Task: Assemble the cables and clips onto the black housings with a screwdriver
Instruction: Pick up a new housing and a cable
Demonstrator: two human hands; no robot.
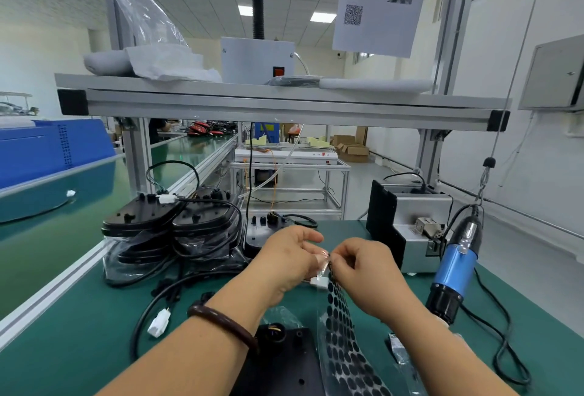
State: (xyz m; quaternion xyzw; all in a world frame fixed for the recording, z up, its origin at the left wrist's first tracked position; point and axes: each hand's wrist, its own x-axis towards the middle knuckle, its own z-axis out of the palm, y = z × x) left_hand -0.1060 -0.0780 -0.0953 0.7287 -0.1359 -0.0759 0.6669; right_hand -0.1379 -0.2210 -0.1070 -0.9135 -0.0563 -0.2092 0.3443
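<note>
My left hand [286, 261] and my right hand [366, 272] meet above the green mat, both pinching the top end of a clear strip of black round pads [343, 342] that hangs down toward me. A small white connector [319, 282] shows just under my left fingers. Below my forearms lies a black housing [284, 361] with a cable socket. More black housings [170, 221] are stacked at the left with black cables. A blue electric screwdriver [455, 272] hangs at the right on a wire.
A black cable with a white plug [160, 323] lies on the mat at the left. A grey screw feeder box [410, 225] stands at the back right. An aluminium shelf [278, 101] spans overhead. A blue bin [50, 155] sits far left.
</note>
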